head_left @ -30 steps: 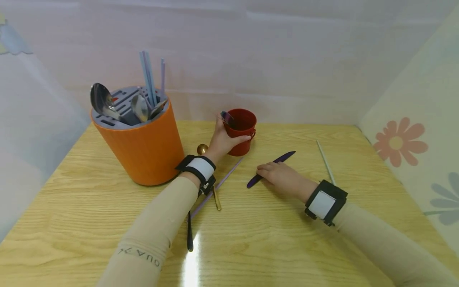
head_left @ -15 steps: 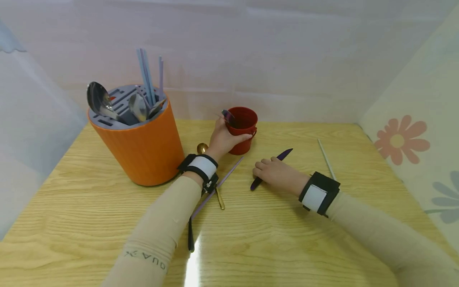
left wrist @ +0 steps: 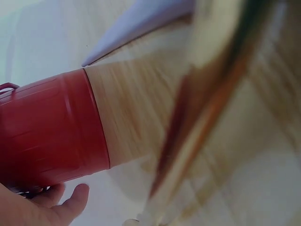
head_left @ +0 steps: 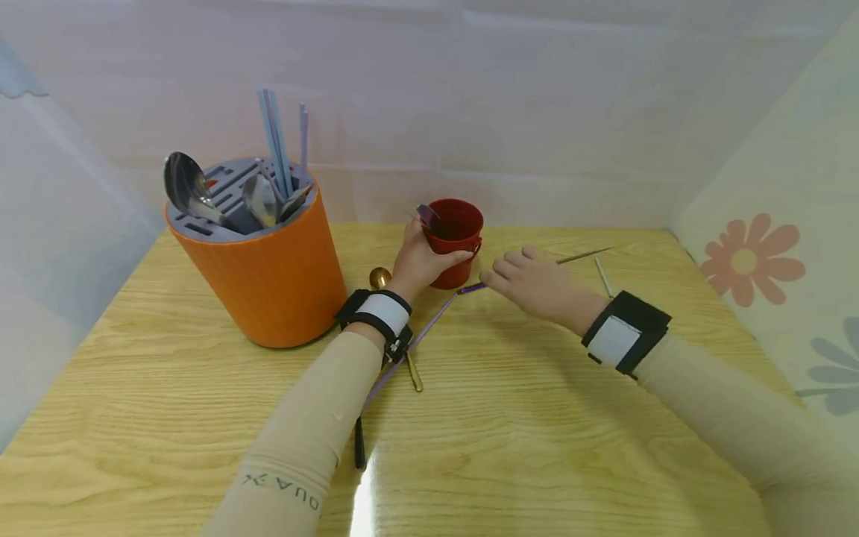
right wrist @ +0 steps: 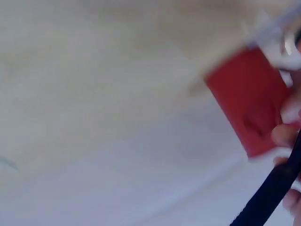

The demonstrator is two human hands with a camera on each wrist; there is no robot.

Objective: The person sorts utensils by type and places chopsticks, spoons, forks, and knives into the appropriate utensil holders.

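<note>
My left hand [head_left: 429, 253] grips a small red cup [head_left: 463, 231] standing on the wooden table [head_left: 201, 388]; the left wrist view shows the cup [left wrist: 51, 136] with my fingers [left wrist: 61, 207] below it. A dark utensil end [head_left: 426, 216] pokes out of the cup. My right hand [head_left: 503, 272] holds a dark purple utensil [head_left: 473, 287] lifted off the table, its near tip just right of the cup's base. In the blurred right wrist view the utensil [right wrist: 268, 193] lies close to the cup [right wrist: 249, 103].
A big orange utensil holder [head_left: 268, 261] with spoons and straws stands at the left. Under my left forearm lie a gold spoon [head_left: 379, 277], a thin purple stick [head_left: 419, 335] and a black utensil [head_left: 359, 447]. A white stick [head_left: 604, 276] lies at the right, and walls enclose the table.
My right hand has picked the dark purple utensil up off the table and carried it back and left to the red cup. The left hand stays on the cup.
</note>
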